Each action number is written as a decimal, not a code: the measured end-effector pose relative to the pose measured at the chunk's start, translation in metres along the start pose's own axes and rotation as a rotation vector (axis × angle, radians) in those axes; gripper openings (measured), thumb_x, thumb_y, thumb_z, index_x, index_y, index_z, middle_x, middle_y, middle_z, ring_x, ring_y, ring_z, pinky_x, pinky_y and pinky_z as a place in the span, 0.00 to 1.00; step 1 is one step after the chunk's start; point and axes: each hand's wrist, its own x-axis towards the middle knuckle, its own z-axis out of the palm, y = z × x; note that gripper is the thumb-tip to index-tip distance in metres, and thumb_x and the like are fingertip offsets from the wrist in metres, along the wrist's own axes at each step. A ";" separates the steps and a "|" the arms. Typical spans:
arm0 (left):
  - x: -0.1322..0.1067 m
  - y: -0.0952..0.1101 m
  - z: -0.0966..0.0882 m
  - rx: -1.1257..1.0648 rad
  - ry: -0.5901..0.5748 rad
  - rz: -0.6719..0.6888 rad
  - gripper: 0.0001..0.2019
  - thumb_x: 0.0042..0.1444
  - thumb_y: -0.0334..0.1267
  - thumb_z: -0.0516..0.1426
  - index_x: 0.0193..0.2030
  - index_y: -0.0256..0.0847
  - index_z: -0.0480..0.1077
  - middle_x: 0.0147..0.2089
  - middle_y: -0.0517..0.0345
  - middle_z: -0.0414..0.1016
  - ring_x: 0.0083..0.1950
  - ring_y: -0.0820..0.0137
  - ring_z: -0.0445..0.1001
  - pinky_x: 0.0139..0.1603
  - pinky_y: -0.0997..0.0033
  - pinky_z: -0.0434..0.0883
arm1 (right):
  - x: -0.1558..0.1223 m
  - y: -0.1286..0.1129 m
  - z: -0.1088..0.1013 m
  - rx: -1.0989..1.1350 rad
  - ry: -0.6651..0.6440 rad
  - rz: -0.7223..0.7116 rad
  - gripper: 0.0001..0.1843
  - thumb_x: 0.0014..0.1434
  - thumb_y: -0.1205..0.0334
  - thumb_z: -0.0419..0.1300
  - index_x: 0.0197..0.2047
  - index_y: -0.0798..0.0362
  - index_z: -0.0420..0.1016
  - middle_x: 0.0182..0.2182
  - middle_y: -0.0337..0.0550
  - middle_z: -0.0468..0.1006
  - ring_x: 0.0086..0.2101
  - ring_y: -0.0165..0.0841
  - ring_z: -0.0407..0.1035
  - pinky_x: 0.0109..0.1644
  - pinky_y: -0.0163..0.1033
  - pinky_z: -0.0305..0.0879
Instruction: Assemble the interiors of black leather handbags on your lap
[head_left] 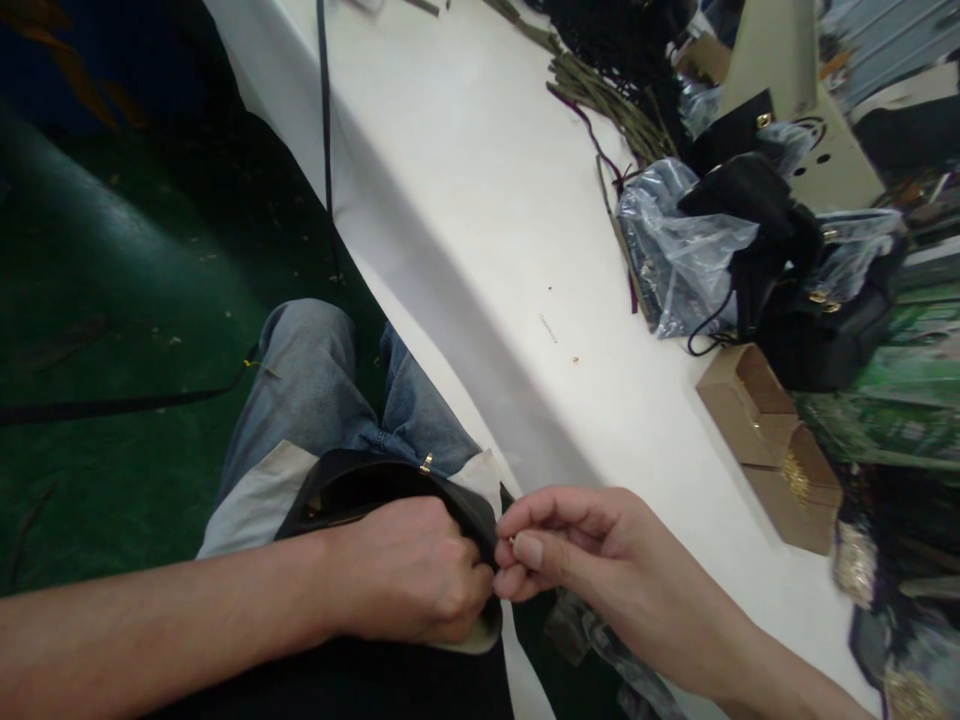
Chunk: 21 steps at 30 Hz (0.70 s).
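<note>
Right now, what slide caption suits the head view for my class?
Left hand at a black bag on the lap, right hand pinched beside it, near a white table.

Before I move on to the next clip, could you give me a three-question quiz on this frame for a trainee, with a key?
1. Fill in the blank: the black bag rests on the person's ____.
2. True or false: the thumb and fingertips of the right hand are drawn together beside the left hand.
3. On what does the cardboard box holding gold-coloured pieces stand?

Key:
1. Lap.
2. True; anything they pinch is too small to identify.
3. The white table.
</note>
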 end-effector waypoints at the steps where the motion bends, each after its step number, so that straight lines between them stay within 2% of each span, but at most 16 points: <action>1: 0.000 0.000 0.000 0.005 -0.002 0.002 0.08 0.65 0.33 0.64 0.34 0.42 0.73 0.27 0.62 0.78 0.22 0.66 0.73 0.18 0.56 0.52 | -0.002 0.001 0.002 -0.023 0.000 -0.003 0.13 0.68 0.50 0.75 0.44 0.52 0.88 0.37 0.45 0.89 0.38 0.36 0.86 0.45 0.36 0.82; 4: 0.000 -0.001 0.002 0.039 0.005 0.024 0.11 0.65 0.34 0.65 0.31 0.44 0.70 0.24 0.63 0.75 0.21 0.67 0.71 0.17 0.57 0.49 | -0.008 0.003 0.011 -0.205 0.017 -0.114 0.10 0.75 0.54 0.66 0.44 0.49 0.87 0.35 0.44 0.90 0.37 0.36 0.86 0.44 0.36 0.82; 6: -0.001 -0.001 0.003 0.059 0.037 0.047 0.14 0.66 0.35 0.65 0.29 0.45 0.68 0.22 0.64 0.72 0.20 0.67 0.71 0.18 0.57 0.47 | -0.010 0.006 0.018 -0.417 0.018 -0.318 0.11 0.77 0.61 0.61 0.47 0.47 0.87 0.37 0.42 0.90 0.38 0.35 0.86 0.45 0.36 0.81; 9: -0.003 0.001 0.006 0.082 0.075 0.066 0.20 0.68 0.37 0.64 0.26 0.45 0.63 0.20 0.63 0.68 0.21 0.67 0.71 0.19 0.58 0.45 | -0.007 0.012 0.024 -0.676 -0.014 -0.642 0.14 0.75 0.70 0.58 0.51 0.47 0.84 0.46 0.43 0.89 0.45 0.35 0.85 0.50 0.36 0.80; 11: -0.005 0.003 0.007 0.105 0.081 0.053 0.20 0.70 0.37 0.63 0.26 0.45 0.62 0.20 0.62 0.67 0.20 0.67 0.69 0.19 0.58 0.44 | -0.003 0.018 0.026 -0.773 0.020 -0.719 0.15 0.75 0.72 0.56 0.54 0.48 0.81 0.47 0.43 0.88 0.45 0.34 0.84 0.49 0.35 0.78; 13: -0.006 0.005 0.008 0.111 0.082 0.045 0.18 0.70 0.36 0.62 0.27 0.44 0.64 0.21 0.62 0.68 0.20 0.68 0.68 0.19 0.57 0.44 | 0.003 0.023 0.025 -0.892 0.049 -0.699 0.16 0.75 0.72 0.54 0.55 0.49 0.79 0.43 0.42 0.88 0.41 0.34 0.84 0.45 0.36 0.76; 16: -0.005 0.007 0.007 0.105 0.089 0.049 0.16 0.70 0.34 0.62 0.29 0.44 0.67 0.24 0.59 0.72 0.22 0.66 0.71 0.18 0.56 0.49 | 0.009 0.024 0.023 -1.209 -0.043 -0.627 0.18 0.72 0.76 0.53 0.57 0.53 0.79 0.46 0.47 0.88 0.39 0.38 0.84 0.40 0.40 0.72; 19: -0.002 0.008 0.007 0.150 0.071 0.042 0.14 0.69 0.33 0.62 0.30 0.43 0.70 0.27 0.56 0.76 0.25 0.63 0.72 0.19 0.54 0.57 | 0.018 0.017 0.018 -1.594 -0.095 -0.460 0.18 0.65 0.80 0.58 0.51 0.56 0.81 0.42 0.52 0.88 0.30 0.38 0.79 0.30 0.41 0.62; 21: 0.001 0.010 0.007 0.197 0.056 0.028 0.09 0.69 0.33 0.63 0.34 0.41 0.72 0.29 0.56 0.77 0.27 0.62 0.74 0.22 0.54 0.64 | 0.025 0.010 0.013 -1.696 -0.096 -0.354 0.14 0.60 0.81 0.62 0.43 0.54 0.83 0.34 0.49 0.86 0.25 0.36 0.75 0.28 0.41 0.55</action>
